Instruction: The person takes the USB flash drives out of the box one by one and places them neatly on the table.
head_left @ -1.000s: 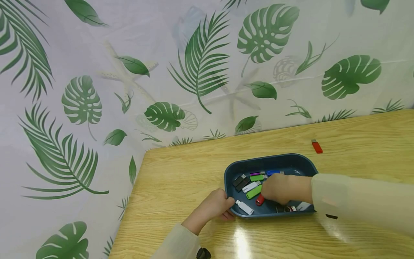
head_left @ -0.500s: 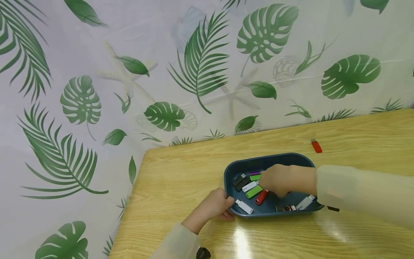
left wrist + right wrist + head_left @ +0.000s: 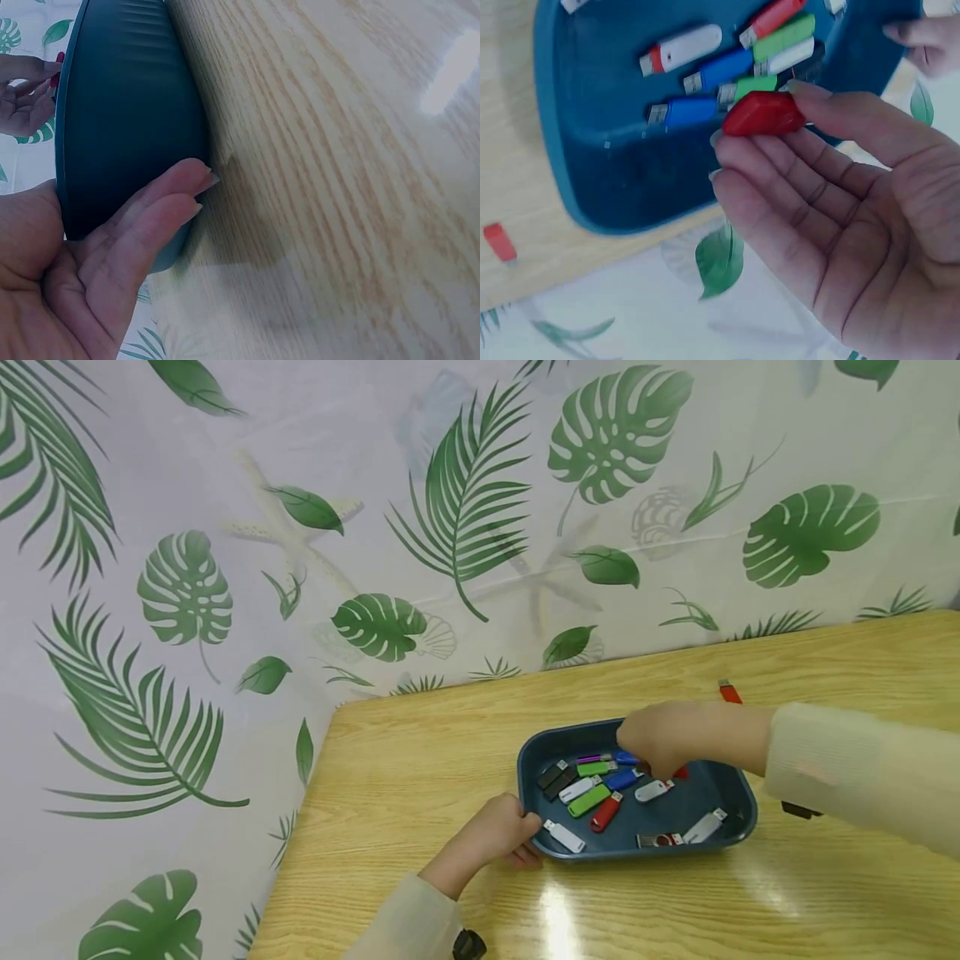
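Note:
My right hand (image 3: 663, 739) is above the far right part of a dark blue plastic tray (image 3: 705, 787). It pinches a red USB flash drive (image 3: 763, 114) between thumb and fingertips, plain in the right wrist view. At the tray's near left corner my left hand (image 3: 498, 831) grips the rim, thumb over the edge and fingers along the outer wall (image 3: 135, 112). Inside lie several other flash drives: a green one (image 3: 589, 801), a red one (image 3: 606, 812), a blue one (image 3: 624, 779), white ones such as this white drive (image 3: 565, 836), and black ones (image 3: 553, 775).
Another red flash drive (image 3: 730, 692) lies on the wooden table (image 3: 420, 760) behind the tray, partly hidden by my right arm. A leaf-patterned cloth (image 3: 480, 635) hangs along the table's back and left edges.
My right hand has risen from among the drives and shifted toward the tray's far right side, with a red drive now showing in its fingers. The left hand has kept its hold on the tray.

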A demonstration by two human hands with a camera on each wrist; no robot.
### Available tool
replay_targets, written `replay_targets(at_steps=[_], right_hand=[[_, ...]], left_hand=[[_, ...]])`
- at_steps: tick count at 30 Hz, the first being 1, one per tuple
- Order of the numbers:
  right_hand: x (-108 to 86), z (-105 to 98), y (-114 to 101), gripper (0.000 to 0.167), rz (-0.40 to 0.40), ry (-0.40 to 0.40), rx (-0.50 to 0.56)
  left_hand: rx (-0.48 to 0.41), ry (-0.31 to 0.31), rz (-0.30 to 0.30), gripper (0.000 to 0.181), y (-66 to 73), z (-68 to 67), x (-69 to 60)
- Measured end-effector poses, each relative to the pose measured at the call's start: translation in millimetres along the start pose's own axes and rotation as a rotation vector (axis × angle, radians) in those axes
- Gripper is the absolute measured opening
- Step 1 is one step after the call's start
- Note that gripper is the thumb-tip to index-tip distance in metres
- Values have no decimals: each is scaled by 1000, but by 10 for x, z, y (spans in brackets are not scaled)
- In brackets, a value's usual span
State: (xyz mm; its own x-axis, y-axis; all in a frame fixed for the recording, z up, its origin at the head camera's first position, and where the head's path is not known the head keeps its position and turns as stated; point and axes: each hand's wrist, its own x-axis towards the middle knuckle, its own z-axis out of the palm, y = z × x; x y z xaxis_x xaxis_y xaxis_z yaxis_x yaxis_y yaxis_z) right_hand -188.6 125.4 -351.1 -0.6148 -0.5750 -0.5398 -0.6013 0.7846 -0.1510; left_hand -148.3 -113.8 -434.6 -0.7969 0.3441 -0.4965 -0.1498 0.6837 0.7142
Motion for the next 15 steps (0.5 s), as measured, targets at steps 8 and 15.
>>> replay_targets(at_steps=[8,15], right_hand=[[-157,-129,262,33,53,54,86],[-271,-154,478,12,137,130,150]], left_hand=[[9,2,1,28,9,0,1],[13,-1,-2,28,9,-1,-3]])
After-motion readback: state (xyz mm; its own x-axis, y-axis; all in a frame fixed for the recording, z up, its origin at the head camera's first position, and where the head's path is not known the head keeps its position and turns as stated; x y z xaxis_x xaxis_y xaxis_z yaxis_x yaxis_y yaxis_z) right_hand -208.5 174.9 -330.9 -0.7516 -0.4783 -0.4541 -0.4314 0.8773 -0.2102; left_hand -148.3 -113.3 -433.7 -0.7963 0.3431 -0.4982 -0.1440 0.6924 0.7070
